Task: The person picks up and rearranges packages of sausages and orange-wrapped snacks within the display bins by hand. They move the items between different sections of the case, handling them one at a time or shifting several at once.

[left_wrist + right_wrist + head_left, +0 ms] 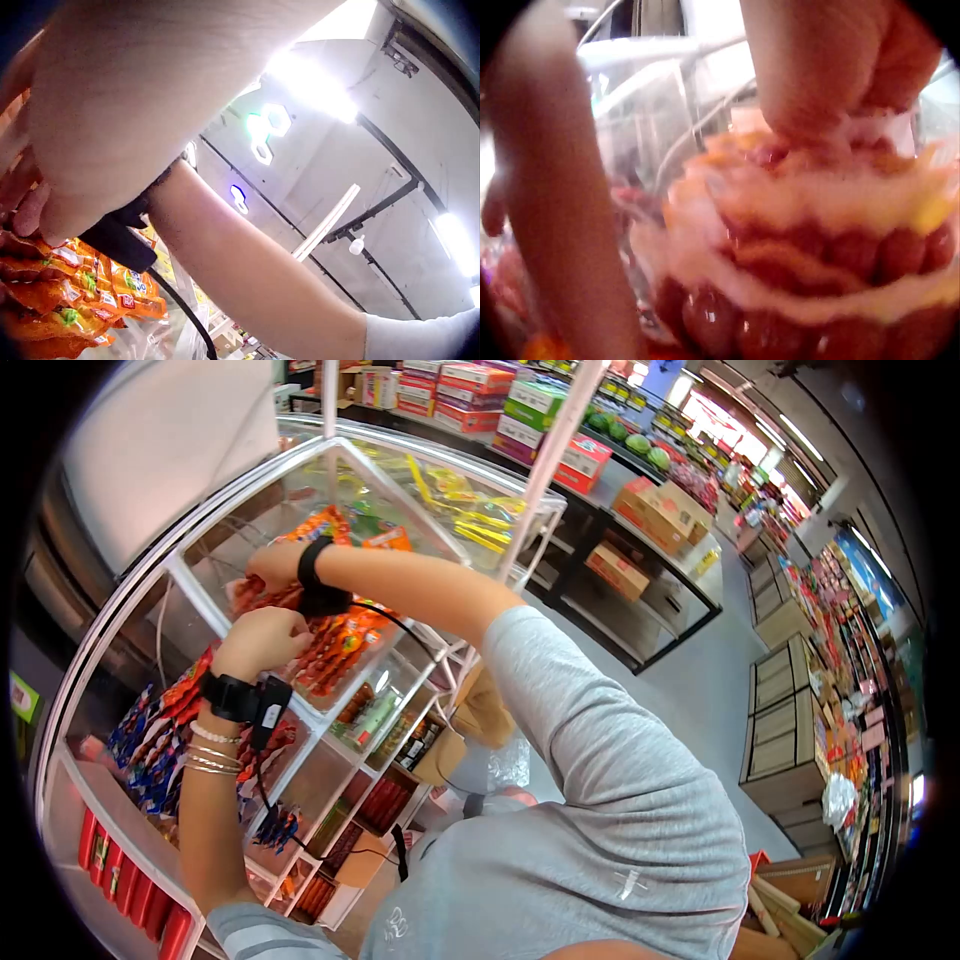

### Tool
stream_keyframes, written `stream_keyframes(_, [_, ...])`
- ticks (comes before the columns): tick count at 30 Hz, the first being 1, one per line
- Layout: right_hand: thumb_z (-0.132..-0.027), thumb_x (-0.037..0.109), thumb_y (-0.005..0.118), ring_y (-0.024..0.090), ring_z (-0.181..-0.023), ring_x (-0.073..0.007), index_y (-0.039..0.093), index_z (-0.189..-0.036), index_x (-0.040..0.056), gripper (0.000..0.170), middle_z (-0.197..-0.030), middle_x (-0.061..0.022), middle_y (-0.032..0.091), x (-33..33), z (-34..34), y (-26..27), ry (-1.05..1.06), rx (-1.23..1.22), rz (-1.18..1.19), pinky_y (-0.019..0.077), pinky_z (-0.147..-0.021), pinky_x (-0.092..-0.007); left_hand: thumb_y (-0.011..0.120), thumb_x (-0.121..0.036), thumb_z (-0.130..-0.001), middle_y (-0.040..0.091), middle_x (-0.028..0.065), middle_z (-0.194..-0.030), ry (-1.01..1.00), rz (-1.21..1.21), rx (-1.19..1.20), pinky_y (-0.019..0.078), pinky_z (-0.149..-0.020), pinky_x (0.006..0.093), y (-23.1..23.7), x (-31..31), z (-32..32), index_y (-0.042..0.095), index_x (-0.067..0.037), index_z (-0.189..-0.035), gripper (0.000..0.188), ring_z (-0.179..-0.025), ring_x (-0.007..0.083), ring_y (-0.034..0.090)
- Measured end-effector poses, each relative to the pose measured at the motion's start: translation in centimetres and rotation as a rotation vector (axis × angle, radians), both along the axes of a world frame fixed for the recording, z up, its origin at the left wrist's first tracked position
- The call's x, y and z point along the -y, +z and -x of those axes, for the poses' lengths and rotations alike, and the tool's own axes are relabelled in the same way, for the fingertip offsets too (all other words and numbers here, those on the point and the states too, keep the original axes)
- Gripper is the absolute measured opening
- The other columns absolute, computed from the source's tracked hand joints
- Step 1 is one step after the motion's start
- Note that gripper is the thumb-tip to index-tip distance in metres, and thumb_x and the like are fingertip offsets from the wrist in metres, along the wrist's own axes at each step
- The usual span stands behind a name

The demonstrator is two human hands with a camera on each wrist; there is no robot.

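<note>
Head view: A person in a grey T-shirt (590, 800) reaches both bare arms over a clear display case (197, 598), the right arm stretched across, the left rising from below. The right hand (270, 570) points downward, its fingers pinching red packets (780, 330) inside the case. The left hand (258, 644) bends at the wrist beside orange packets (335, 655), fingers curled inward; whether it grips anything cannot be told.

Right grip (832, 67) atop glossy dark-red packets (810, 251), slightly blurry.
</note>
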State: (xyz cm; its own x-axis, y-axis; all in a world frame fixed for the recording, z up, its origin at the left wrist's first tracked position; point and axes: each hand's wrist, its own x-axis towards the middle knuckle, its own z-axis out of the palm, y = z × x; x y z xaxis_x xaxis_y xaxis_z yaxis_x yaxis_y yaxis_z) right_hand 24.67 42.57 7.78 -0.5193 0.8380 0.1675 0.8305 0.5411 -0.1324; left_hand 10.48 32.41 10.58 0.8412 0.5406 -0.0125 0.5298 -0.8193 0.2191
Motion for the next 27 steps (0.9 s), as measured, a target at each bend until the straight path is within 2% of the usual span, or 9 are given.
stream_keyframes(5, [-0.068,0.011,0.060,0.060,-0.091,-0.0342,0.065,-0.100,0.0106,0.032,-0.093,-0.0151,0.065,0.5,-0.6,-0.1,0.077,0.007,0.044,0.0427,-0.076,-0.0464,0.057,-0.029,-0.078,0.065,0.0118,-0.081,0.030,-0.004,-0.013,0.0481,-0.072,0.0390,-0.6,-0.6,0.1,0.067,-0.009,-0.086,0.024,-0.079,0.0289,0.062])
stream_keyframes(10, [-0.074,0.011,0.052,0.055,-0.099,-0.0386,0.049,-0.111,-0.0038,0.040,-0.105,-0.0246,0.058,-0.5,-1.2,-0.1,0.127,0.083,0.240,0.0445,-0.081,-0.0391,0.056,-0.030,-0.079,0.065,0.0114,-0.081,0.071,0.040,-0.027,0.0482,-0.072,0.0394,0.2,0.2,0.2,0.066,-0.009,-0.085,0.024,-0.079,0.0286,0.062])
stream_keyframes(11, [-0.074,0.011,0.052,0.055,-0.099,-0.0386,0.049,-0.111,-0.0038,0.040,-0.105,-0.0246,0.058,-0.5,-1.5,-0.1,0.128,0.082,0.231,0.0445,-0.081,-0.0391,0.056,-0.030,-0.079,0.065,0.0114,-0.081,0.072,0.031,-0.028,0.0482,-0.072,0.0394,-0.1,0.1,0.2,0.066,-0.009,-0.085,0.024,-0.079,0.0286,0.062])
stream_keyframes(13, [-0.077,0.017,0.048,0.054,-0.102,-0.0384,0.047,-0.114,-0.0018,0.042,-0.110,-0.0239,0.056,0.7,-1.6,0.6,0.095,0.028,0.296,0.0439,-0.083,-0.0402,0.055,-0.025,-0.080,0.066,0.0094,-0.077,0.014,0.031,-0.004,0.0497,-0.062,0.0333,-0.1,-0.1,0.2,0.064,-0.007,-0.090,0.023,-0.057,0.0210,0.063])
stream_keyframes(15, [-0.080,0.027,0.046,0.053,-0.106,-0.0368,0.049,-0.121,0.0050,0.047,-0.116,-0.0214,0.055,1.4,-1.5,1.1,0.080,0.068,0.317,0.0442,-0.086,-0.0372,0.055,-0.026,-0.079,0.066,0.0105,-0.078,-0.018,-0.072,0.013,0.0497,-0.065,0.0342,0.1,0.1,0.2,0.065,-0.008,-0.089,0.023,-0.065,0.0230,0.064])
stream_keyframes(18, [-0.083,0.036,0.045,0.052,-0.110,-0.0345,0.047,-0.125,0.0064,0.051,-0.117,-0.0206,0.055,2.8,-1.1,1.5,0.053,-0.048,0.353,0.0394,-0.093,-0.0419,0.056,-0.027,-0.079,0.066,0.0114,-0.080,0.063,0.033,-0.040,0.0493,-0.068,0.0358,0.4,0.3,0.0,0.065,-0.008,-0.089,0.024,-0.071,0.0260,0.064])
stream_keyframes(20, [-0.087,0.050,0.042,0.045,-0.118,-0.0353,0.045,-0.124,0.0087,0.056,-0.126,-0.0180,0.049,5.0,-0.5,2.9,-0.015,0.062,0.288,0.0244,-0.100,-0.0551,0.057,-0.028,-0.078,0.065,0.0103,-0.077,0.059,0.008,-0.029,0.0484,-0.073,0.0374,-0.2,-0.1,0.0,0.067,-0.011,-0.083,0.021,-0.077,0.0270,0.063])
stream_keyframes(23, [-0.079,0.055,0.050,0.050,-0.114,-0.0323,0.047,-0.124,0.0106,0.063,-0.121,-0.0182,0.053,3.3,-0.6,-0.4,-0.012,0.149,0.032,0.0244,-0.101,-0.0535,0.057,-0.028,-0.077,0.065,0.0099,-0.075,0.032,0.000,0.004,0.0481,-0.073,0.0374,-0.4,-0.2,0.1,0.068,-0.010,-0.083,0.021,-0.077,0.0267,0.062])
stream_keyframes(27, [-0.077,0.059,0.051,0.051,-0.113,-0.0314,0.047,-0.123,0.0119,0.066,-0.121,-0.0173,0.053,2.2,-1.0,-2.4,0.064,0.097,-0.081,0.0256,-0.096,-0.0603,0.057,-0.028,-0.076,0.065,0.0101,-0.079,0.078,-0.008,-0.019,0.0477,-0.072,0.0383,0.3,0.7,0.0,0.068,-0.010,-0.083,0.022,-0.078,0.0273,0.062])
